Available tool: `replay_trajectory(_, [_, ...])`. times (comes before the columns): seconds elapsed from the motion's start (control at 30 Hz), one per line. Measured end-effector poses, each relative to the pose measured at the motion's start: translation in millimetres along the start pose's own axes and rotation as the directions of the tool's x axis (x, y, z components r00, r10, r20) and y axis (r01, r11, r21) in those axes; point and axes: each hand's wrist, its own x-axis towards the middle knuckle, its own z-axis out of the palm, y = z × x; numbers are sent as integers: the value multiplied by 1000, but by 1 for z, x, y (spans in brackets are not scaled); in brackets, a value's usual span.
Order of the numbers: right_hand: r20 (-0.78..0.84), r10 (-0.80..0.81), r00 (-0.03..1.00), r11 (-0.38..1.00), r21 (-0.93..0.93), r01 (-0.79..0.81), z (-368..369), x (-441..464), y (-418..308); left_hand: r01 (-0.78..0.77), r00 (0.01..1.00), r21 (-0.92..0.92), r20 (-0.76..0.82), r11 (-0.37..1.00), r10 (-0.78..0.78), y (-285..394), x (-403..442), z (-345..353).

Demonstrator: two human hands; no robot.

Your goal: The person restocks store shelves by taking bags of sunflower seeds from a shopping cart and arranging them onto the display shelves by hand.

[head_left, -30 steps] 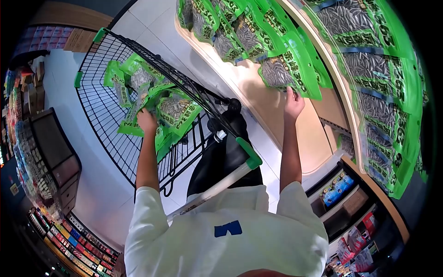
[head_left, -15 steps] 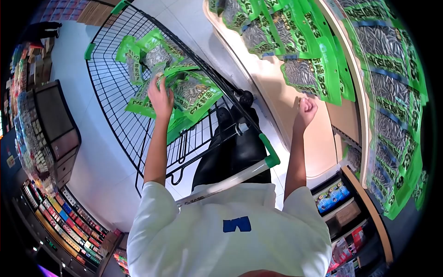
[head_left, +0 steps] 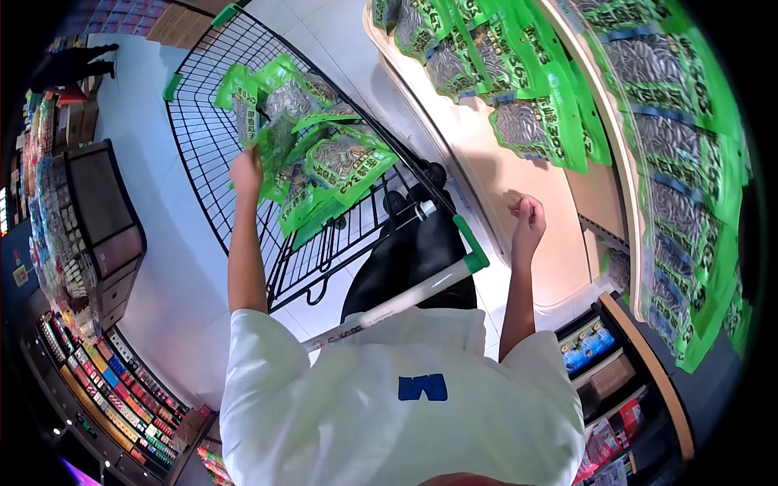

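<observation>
At the narrowed fingers of the left hand (head_left: 245, 172), 1 green bag (head_left: 279, 141) is touched inside the cart (head_left: 198, 97); whether it is gripped cannot be told. The right hand (head_left: 527, 225) is held loosely curled, shelved bags (head_left: 535, 125) stacked beyond it.

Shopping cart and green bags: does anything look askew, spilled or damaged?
Only mildly untidy: the green bags in the cart lie jumbled and overlapping at mixed angles, while the shelf bags point much the same way. I see no spill or tear, though some bags are partly hidden.
</observation>
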Motion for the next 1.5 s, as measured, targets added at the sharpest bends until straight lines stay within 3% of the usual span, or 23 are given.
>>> replay_trajectory(0.07, [15,-27,1000,999,35,26,2,-5,-34,-17,999,-23,-30,1000,17,15,-4,-51])
replay_trajectory(0.17, [54,-163,985,977,146,154,10,-18,-93,79,983,-460,-112,884,-146,42,-24,-146])
replay_trajectory(0.2, [119,-296,948,954,83,287,13,-26,-115,100,974,-655,-90,749,-208,48,-36,-176])
replay_trajectory(0.27, [252,-532,809,834,-12,552,24,-40,-139,47,955,-965,-32,259,-294,69,-67,-233])
replay_trajectory(0.33, [477,-641,601,706,58,706,36,-64,-188,-10,938,-999,-22,36,-347,90,-95,-272])
replay_trajectory(0.37, [473,-762,443,541,89,836,45,-75,-199,-24,944,-999,-30,24,-328,95,-109,-282])
replay_trajectory(0.4, [576,-727,372,451,-8,893,46,-87,-214,14,969,-997,33,-82,-245,99,-122,-289])
replay_trajectory(0.47, [566,-749,344,426,14,905,46,-107,-231,56,988,-980,82,-191,-132,128,-134,-299])
replay_trajectory(0.53, [594,-716,367,365,-129,922,40,-116,-237,44,980,-965,91,-257,-175,176,-150,-305])
replay_trajectory(0.67, [384,-718,580,481,-330,813,20,-112,-224,194,972,-947,151,-256,178,223,-147,-285])
replay_trajectory(0.8, [268,-744,612,550,-275,789,-4,-106,-209,222,876,-962,123,-162,466,285,-137,-259])
replay_trajectory(0.87, [184,-682,707,648,-294,702,-16,-93,-201,327,772,-940,206,-98,602,303,-132,-265])
replay_trajectory(0.93, [149,-701,697,627,-338,702,-19,-73,-171,320,731,-943,185,-90,657,310,-130,-241])
replay_trajectory(1.0, [-53,-423,905,905,34,425,-14,-45,-119,-10,822,-998,28,63,568,305,-126,-220])
replay_trajectory(1.03, [-89,-374,923,922,71,380,-11,-34,-103,-75,847,-983,25,166,531,294,-123,-216])
replay_trajectory(1.13, [-48,-521,852,850,-122,513,-4,-8,-69,-129,919,-876,71,465,389,233,-101,-161])
replay_trajectory(1.17, [-54,-488,871,872,-81,483,1,1,-58,-150,940,-826,52,543,337,201,-91,-121])
replay_trajectory(1.2, [-49,-480,876,876,-71,477,6,9,-49,-189,942,-644,93,741,321,170,-90,-108])
replay_trajectory(1.23, [-38,-291,956,956,-47,289,10,18,-42,-200,949,-579,88,790,304,133,-88,-72])
replay_trajectory(1.27, [-22,-91,996,996,-27,91,15,26,-40,-72,960,-606,174,792,220,106,-93,-55])
replay_trajectory(1.37, [13,-174,985,983,-52,174,33,43,-38,236,885,-480,466,845,17,47,-121,-33])
replay_trajectory(1.43, [26,-268,963,963,-25,269,47,55,-30,146,941,-447,339,883,16,-8,-149,27])
replay_trajectory(1.5, [58,-259,964,965,-32,261,56,63,-28,211,911,-463,413,861,-1,-34,-169,47])
